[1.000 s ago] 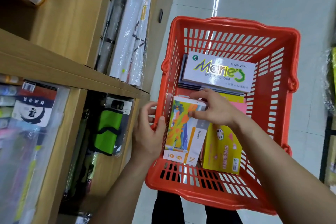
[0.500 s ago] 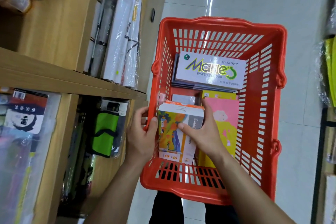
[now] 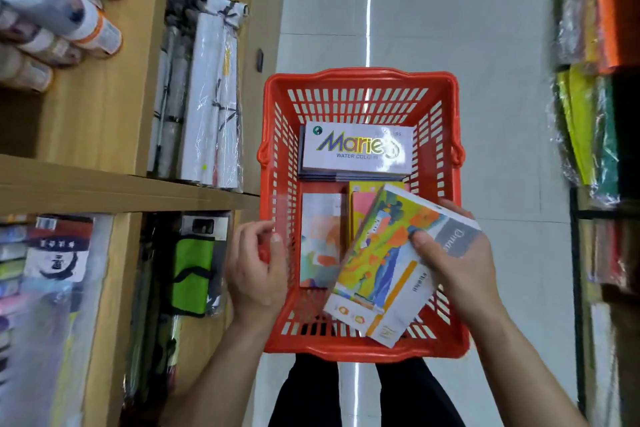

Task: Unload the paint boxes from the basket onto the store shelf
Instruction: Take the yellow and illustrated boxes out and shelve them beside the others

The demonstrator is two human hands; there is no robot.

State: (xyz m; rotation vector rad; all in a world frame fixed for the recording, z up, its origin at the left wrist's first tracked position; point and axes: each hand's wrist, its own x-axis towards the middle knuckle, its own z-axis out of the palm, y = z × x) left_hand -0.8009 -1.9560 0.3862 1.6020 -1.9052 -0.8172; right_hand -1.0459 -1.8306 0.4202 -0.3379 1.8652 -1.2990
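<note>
Over the basket's (image 3: 360, 74) near right corner, the right hand (image 3: 453, 263) grips a paint box (image 3: 381, 263) by its far end, thumb on its face. The box's long axis slants from near-left to far-right. The left hand (image 3: 254, 267) curls round the basket's left rim. The shelf (image 3: 121, 191) lies to the left, so the box likely has to swing leftward across the basket.

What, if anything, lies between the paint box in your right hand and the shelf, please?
The left hand, gripping the basket rim, sits between the box and the shelf; the nearest bays already hold paper rolls and a green pouch.
</note>
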